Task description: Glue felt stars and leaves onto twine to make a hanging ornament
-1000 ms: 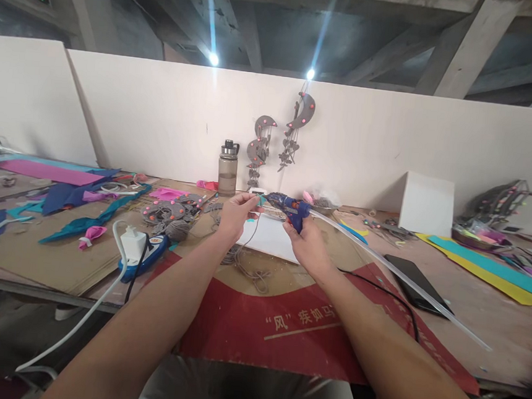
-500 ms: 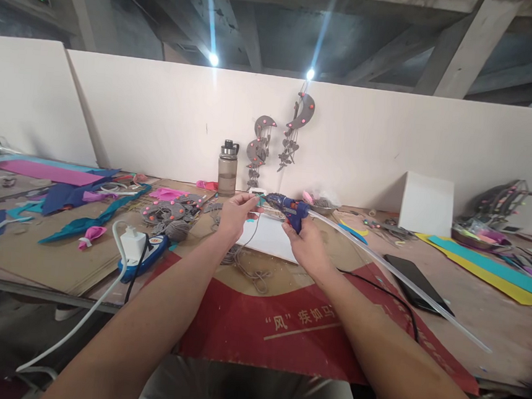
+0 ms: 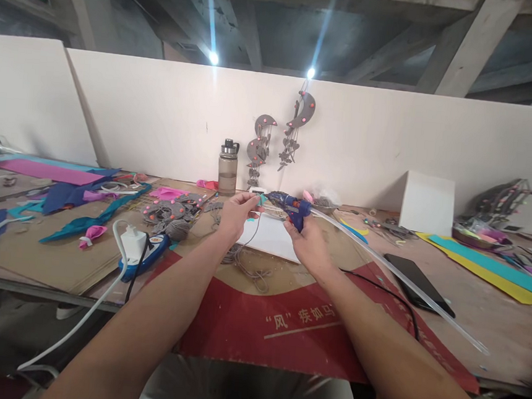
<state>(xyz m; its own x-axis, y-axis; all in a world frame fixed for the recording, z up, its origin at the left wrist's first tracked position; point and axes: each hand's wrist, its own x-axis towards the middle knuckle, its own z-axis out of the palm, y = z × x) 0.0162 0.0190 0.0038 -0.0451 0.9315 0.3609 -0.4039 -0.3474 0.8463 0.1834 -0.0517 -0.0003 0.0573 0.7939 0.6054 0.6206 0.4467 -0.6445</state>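
Note:
My right hand is wrapped round the grip of a blue hot glue gun, its nozzle aimed left. A long clear glue stick sticks out of the gun's back end and slants down to the right. In my left hand, fingertips pinch a small teal piece, right at the gun's tip; whether they touch I cannot tell. Grey yarn hangs from beside that piece to a loose heap on the table. Under both hands lies a white sheet.
A water bottle stands by the back wall, where grey moon-shaped hangings hang. Left are a blue power strip, a yarn ball and coloured felt. To the right lie a black phone, a white board and red-printed cardboard.
The glue gun and my right hand have shifted very slightly right, and a little more of the teal piece shows. Little else differs.

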